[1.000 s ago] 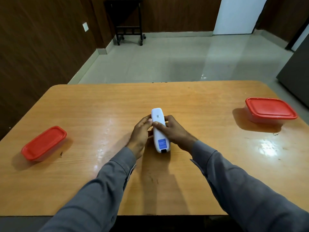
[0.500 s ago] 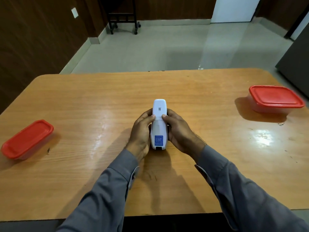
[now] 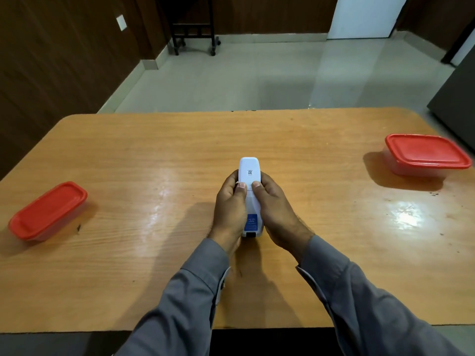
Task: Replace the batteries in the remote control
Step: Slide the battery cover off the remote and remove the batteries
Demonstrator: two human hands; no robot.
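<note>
A white remote control is held back side up over the middle of the wooden table, its long axis pointing away from me. A small code mark sits near its far end and a blue label near its near end. My left hand grips its left side and my right hand grips its right side. Both thumbs press side by side on the back cover about midway along. No batteries are in view.
A container with a red lid sits at the table's left edge. A second red-lidded container stands at the far right. Beyond the table lie a tiled floor, a dark wheeled stand and wood-panelled walls.
Both hands have closed further round the remote and straightened it. The thumbs have come together on the back cover, where a second ago only fingertips touched its sides.
</note>
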